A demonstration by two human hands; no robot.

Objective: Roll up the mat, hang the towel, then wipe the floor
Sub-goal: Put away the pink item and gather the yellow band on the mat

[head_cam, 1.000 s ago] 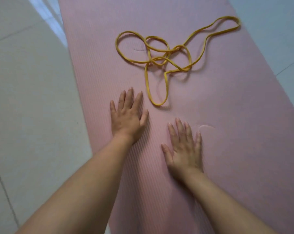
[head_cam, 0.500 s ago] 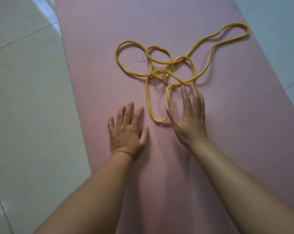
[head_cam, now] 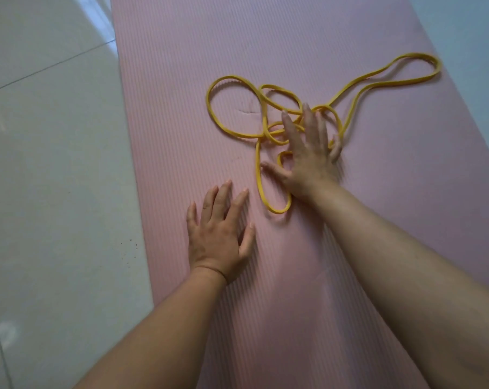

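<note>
**Right hand flat on a yellow band lying on an unrolled pink mat**

Seen from the person's head, looking down, both bare arms reached forward over a pink ribbed mat (head_cam: 181, 108). The mat lay flat and unrolled on pale floor tiles (head_cam: 55, 192), and its long axis ran straight ahead, away from the hands.

The left hand (head_cam: 218, 237) rested palm down on the mat with its fingers straight, a little apart, and holding nothing.

The right hand (head_cam: 307, 155) was further forward. Its fingers were also straight and spread, and they lay on top of a tangled yellow elastic band (head_cam: 279, 211) without curling around it. The knot of the band was directly under and just beyond those fingers. One loop lay to the left of the right hand, ahead of the left hand. A long loop trailed forward and to the right, and a narrow loop ran back beside the right wrist.

The right hand was plainly the nearer one to the band. The band probably had to come off before the mat could be rolled.

No towel or container was in view.
</note>
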